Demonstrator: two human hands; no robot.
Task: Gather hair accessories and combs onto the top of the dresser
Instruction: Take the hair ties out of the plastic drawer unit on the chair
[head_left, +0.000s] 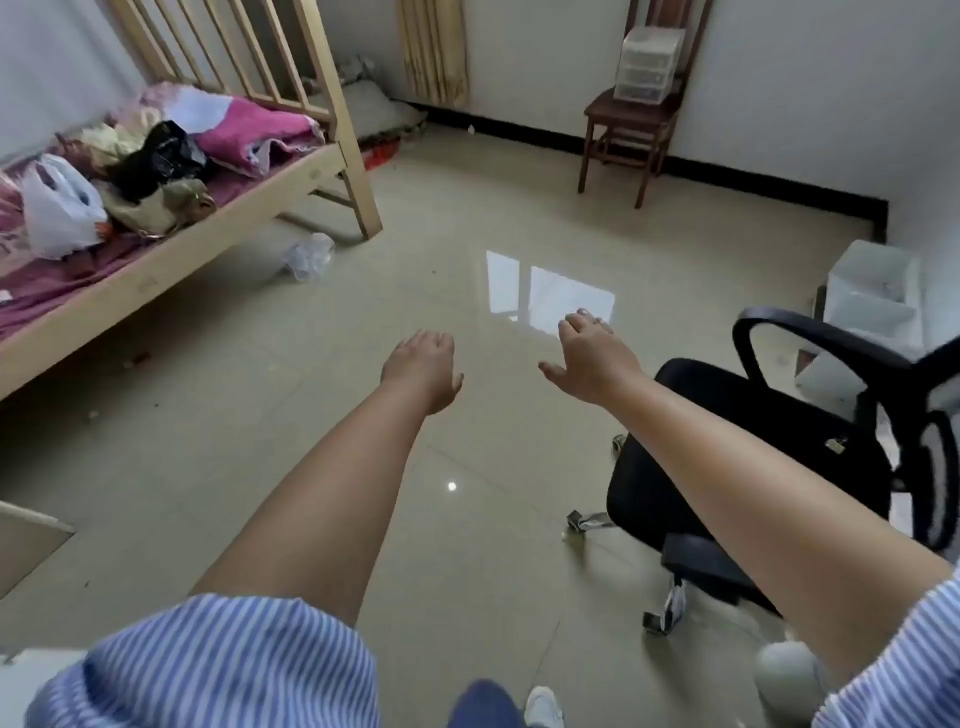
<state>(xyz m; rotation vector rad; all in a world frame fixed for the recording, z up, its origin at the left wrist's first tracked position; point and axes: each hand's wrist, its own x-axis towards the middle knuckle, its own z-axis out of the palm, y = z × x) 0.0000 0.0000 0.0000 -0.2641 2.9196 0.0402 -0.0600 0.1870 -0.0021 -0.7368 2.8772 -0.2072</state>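
Observation:
Both my arms stretch forward over the tiled floor (270, 415). My left hand (423, 370) hangs palm down with its fingers curled under, and I see nothing in it. My right hand (589, 358) is spread, fingers apart, holding nothing. A small clip-like object (836, 446) lies on the seat of the black office chair (737, 447) to my right. No comb and no dresser top can be made out in this view.
A wooden bed (171, 260) with bags and pink bedding stands at the left. A wooden chair (631, 122) carries a clear drawer box (649, 65) at the far wall. A white bin (872, 296) sits far right. A crumpled plastic bag (309, 257) lies on the floor.

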